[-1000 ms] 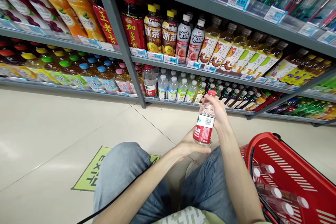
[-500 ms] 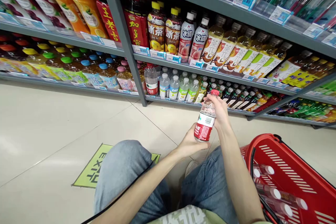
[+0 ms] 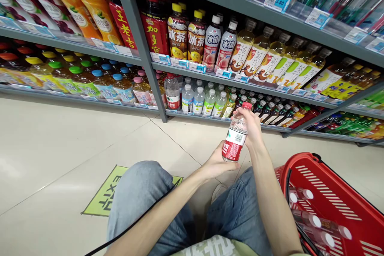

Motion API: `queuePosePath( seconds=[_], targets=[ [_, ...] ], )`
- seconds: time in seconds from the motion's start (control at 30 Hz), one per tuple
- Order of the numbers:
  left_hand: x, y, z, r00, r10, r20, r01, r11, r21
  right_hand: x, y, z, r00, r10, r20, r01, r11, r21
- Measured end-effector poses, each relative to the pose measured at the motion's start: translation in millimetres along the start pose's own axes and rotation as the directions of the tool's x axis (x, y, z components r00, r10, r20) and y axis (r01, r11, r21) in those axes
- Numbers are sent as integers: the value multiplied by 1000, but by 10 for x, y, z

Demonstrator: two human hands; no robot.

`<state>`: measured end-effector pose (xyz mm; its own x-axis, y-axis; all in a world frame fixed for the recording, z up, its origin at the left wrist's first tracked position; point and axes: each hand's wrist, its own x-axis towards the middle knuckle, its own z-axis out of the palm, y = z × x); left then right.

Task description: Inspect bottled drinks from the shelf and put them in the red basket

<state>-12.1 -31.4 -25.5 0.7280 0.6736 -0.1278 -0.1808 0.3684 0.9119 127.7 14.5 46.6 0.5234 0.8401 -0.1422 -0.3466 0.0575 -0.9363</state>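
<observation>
Red-capped bottle [image 3: 234,144] held at a tilt, facing drink shelves [image 3: 192,65]

Leftmost in my head feed, I see a yellow-green EXIT sign [image 3: 102,194] on the floor [image 3: 57,140], partly covered by a denim knee [image 3: 141,192]. Near the centre, my left grip [image 3: 220,161] is closed around the bottle's base. My right grip [image 3: 252,128] wraps its upper part, just below the cap. At far right, a red basket [image 3: 339,184] contains clear, pale-capped bottles [image 3: 306,218].
</observation>
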Motion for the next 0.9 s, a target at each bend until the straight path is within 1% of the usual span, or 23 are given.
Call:
queuePosePath(
  seconds=[0.13, 0.33, 0.53, 0.63, 0.7, 0.77, 0.8, 0.87, 0.9],
  targets=[
    [1, 6, 3, 1000, 4, -2, -4, 1000, -2, -6, -7, 0, 1000, -7, 1, 7, 1000, 11],
    [12, -25, 33, 997, 51, -57, -51, 999, 12, -12, -11, 11, 1000, -8, 23, 8, 1000, 2],
    [31, -121, 11, 989, 95, -113, -79, 987, 141, -30, -1, 28, 999, 6, 32, -6, 1000, -10],
    [30, -100, -4, 985, 120, -120, -100, 981, 164, -11, -11, 6, 998, 7, 69, -9, 1000, 22],
    [24, -51, -15, 984, 141, -112, -125, 982, 140, 9, -26, -16, 995, -5, 103, -1, 998, 60],
    [11, 13, -35, 986, 153, -69, -149, 987, 68, 15, -51, -33, 988, -24, 151, 7, 994, 111],
    [2, 45, -50, 989, 145, -30, -145, 989, 15, 7, -68, -38, 983, -32, 183, 6, 990, 142],
    [-24, 97, -84, 989, 101, 110, -90, 990, -106, -32, -109, -40, 964, -35, 264, -20, 979, 205],
    [-39, 113, -99, 975, 71, 209, -38, 986, -161, -62, -132, -38, 951, -38, 306, -37, 971, 235]
  ],
)
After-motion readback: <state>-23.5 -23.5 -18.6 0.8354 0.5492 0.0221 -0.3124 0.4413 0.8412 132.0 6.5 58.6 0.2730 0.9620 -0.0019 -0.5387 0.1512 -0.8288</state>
